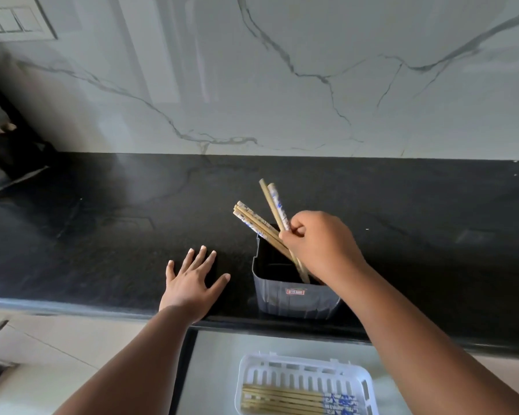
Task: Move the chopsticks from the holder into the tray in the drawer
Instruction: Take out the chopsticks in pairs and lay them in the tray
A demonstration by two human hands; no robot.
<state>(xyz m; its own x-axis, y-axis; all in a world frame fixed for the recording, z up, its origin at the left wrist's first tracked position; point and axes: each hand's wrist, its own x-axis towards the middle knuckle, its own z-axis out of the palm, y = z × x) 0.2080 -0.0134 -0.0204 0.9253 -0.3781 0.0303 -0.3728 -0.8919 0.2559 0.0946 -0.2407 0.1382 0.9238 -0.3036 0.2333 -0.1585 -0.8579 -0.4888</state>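
Observation:
A grey plastic holder (294, 299) stands on the black counter near its front edge. Several wooden chopsticks (256, 224) with blue-and-white patterned ends stick out of it, leaning up and to the left. My right hand (318, 244) is over the holder, fingers closed around a pair of chopsticks (274, 205) whose tips are still inside it. My left hand (192, 280) lies flat and spread on the counter, left of the holder. Below, in the open drawer, a white slotted tray (306, 372) holds several chopsticks (285, 399) lying side by side.
The black counter (102, 235) runs the full width, backed by a white marble wall (282, 85) with a switch plate (15, 22) at top left. A dark object (9, 154) sits at the far left of the counter. The drawer's pale floor (213, 369) surrounds the tray.

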